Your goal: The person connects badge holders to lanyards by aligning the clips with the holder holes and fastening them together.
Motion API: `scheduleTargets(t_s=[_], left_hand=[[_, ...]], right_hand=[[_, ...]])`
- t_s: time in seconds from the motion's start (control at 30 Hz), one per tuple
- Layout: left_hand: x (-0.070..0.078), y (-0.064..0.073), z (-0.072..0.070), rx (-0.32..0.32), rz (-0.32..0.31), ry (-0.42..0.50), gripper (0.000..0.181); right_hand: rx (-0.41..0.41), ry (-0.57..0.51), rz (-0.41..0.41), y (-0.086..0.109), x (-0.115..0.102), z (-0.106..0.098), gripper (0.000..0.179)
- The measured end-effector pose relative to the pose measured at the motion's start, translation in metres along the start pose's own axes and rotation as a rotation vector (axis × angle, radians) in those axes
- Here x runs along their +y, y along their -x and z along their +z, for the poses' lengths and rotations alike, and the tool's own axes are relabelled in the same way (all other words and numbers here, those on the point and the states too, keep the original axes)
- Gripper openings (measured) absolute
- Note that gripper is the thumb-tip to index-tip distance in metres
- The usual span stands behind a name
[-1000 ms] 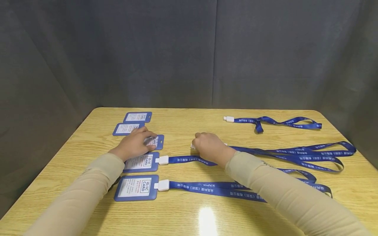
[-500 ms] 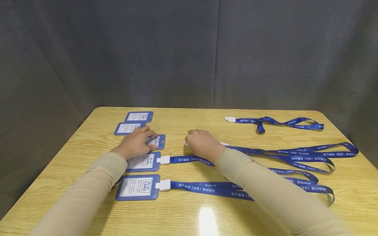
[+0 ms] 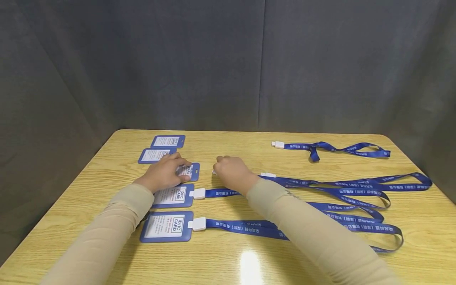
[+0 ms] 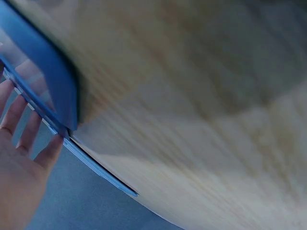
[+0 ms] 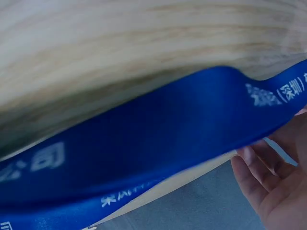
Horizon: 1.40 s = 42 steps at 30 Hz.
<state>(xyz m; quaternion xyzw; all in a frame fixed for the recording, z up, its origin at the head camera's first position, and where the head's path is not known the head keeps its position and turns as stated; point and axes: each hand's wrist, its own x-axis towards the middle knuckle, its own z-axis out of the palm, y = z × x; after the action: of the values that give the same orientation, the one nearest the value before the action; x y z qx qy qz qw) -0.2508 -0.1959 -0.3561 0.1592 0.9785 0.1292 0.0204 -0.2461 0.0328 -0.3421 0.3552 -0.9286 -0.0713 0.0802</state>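
My left hand [image 3: 164, 171] grips a blue-edged card holder [image 3: 194, 171] on the table, thumb and fingers at its edges; its slotted end points right. In the left wrist view, the fingertips [image 4: 56, 140] of that hand touch a blue frame. To the right, my right hand [image 3: 233, 172] pinches the white clip [image 3: 214, 172] of a blue lanyard, a little apart from the card holder. Most of that clip is hidden by the fingers. Broad blue lanyard strap [image 5: 182, 129] crosses the right wrist view in front of the hand.
Two card holders [image 3: 167, 141] lie at the back left. Nearer me, two others, one of them [image 3: 167, 227] in front, are joined to lanyards by white clips [image 3: 199, 224]. Another white clip [image 3: 268, 175] lies behind my right wrist. A separate lanyard [image 3: 333, 147] lies at the back right.
My right hand has moved left with the lanyard clip, toward the card holder, and the strap has been drawn along. The left hand has stayed on its card holder.
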Motion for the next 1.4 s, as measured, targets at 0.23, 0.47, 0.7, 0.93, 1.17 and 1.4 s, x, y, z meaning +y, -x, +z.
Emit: scheduleTargets(t_s=[0.23,0.47,0.7,0.93,1.17,1.4], left_hand=[[0.0,-0.001,0.001,-0.003,-0.005,0.002,0.048],[0.001,0.0,-0.002,-0.002,0.001,-0.004,0.048],[0.001,0.001,0.001,0.013,0.022,-0.03,0.048],[0.001,0.002,0.002,0.017,0.026,-0.032,0.048],[0.002,0.002,0.002,0.019,0.038,-0.024,0.048],[0.002,0.004,0.001,0.021,0.042,-0.031,0.049]], right_hand=[[-0.048,0.011,0.025,-0.008,-0.01,0.002,0.021],[-0.079,0.029,0.033,-0.017,-0.02,0.0,0.026],[-0.061,0.049,0.027,-0.02,-0.022,-0.001,0.024],[-0.071,0.059,0.022,-0.026,-0.025,0.001,0.038],[-0.072,0.005,0.009,-0.031,-0.024,0.004,0.043],[-0.079,-0.023,0.0,-0.035,-0.025,0.004,0.041]])
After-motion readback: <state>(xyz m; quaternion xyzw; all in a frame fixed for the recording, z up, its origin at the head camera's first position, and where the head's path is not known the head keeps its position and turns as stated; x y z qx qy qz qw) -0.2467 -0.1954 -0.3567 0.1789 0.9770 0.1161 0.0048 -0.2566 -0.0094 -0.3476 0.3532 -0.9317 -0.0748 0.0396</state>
